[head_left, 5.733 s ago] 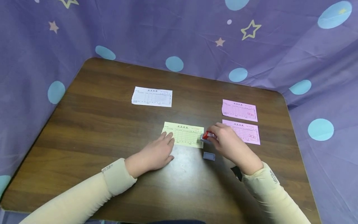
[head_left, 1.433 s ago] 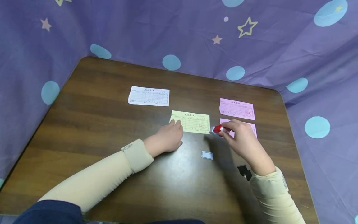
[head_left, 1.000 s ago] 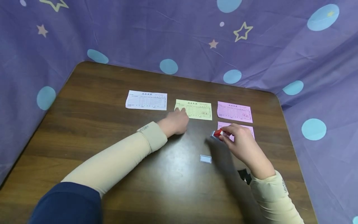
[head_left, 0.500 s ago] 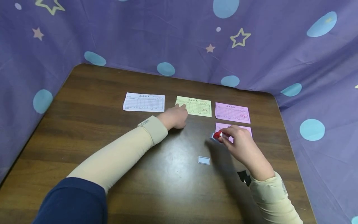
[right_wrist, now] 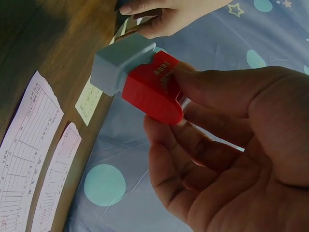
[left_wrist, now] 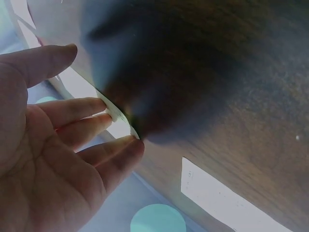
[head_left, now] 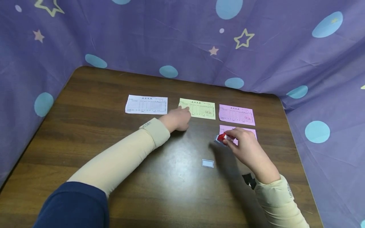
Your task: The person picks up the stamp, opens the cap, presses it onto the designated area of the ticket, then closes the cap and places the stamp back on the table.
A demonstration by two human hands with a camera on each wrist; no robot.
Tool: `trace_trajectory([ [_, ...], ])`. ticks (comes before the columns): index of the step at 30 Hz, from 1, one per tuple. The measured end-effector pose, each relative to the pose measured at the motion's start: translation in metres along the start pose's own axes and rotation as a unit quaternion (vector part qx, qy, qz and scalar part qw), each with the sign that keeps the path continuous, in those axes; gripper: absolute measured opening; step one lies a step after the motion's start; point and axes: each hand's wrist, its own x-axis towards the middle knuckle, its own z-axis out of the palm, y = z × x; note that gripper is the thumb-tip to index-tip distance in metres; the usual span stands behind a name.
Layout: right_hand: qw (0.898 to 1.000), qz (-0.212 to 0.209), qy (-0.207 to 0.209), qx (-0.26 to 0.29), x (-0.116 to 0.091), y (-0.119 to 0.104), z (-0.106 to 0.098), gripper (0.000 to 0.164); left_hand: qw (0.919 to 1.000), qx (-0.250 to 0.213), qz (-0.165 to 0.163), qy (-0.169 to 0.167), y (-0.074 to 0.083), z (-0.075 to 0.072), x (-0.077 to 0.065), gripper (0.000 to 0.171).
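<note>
My left hand (head_left: 179, 118) rests its fingertips on the left end of the yellow form slip (head_left: 201, 109), which lies flat with a small red mark near its lower right corner. In the left wrist view the fingers (left_wrist: 79, 111) are nearly straight and touch the paper's edge, thumb apart. My right hand (head_left: 246, 145) pinches a red self-inking stamp (right_wrist: 152, 89) with a grey-blue base between thumb and fingers. It is held above the table, partly covering the nearer pink slip (head_left: 228, 127). A small pale rectangular cap (head_left: 207, 163) lies nearer the body.
A white form slip (head_left: 146, 105) lies left of the yellow one. A farther pink slip (head_left: 236, 114) with a red mark lies to its right. A black object (head_left: 249, 180) shows beside the right wrist. Purple patterned cloth (head_left: 137, 41) surrounds the brown table (head_left: 94, 126).
The stamp has risen off the yellow slip, where a red mark now shows. My left hand has slid that slip away, between white and pink ones. Over the last half second both hands hold nearly still.
</note>
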Motion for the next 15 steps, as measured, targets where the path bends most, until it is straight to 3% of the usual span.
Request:
trace_trajectory([
  [7,1.0,-0.018,0.015,0.002,0.001,-0.004,0.003,0.017,0.9993,0.019,-0.008,0.032,-0.014,0.002,-0.016,0.072],
  [11,1.0,-0.016,0.015,0.001,0.0,-0.007,0.003,0.017,0.998,0.034,-0.017,0.052,-0.023,0.006,-0.033,0.074],
  [15,1.0,-0.014,0.018,0.003,-0.002,-0.009,0.004,0.019,0.9985,0.017,-0.026,0.045,-0.029,0.012,-0.054,0.073],
])
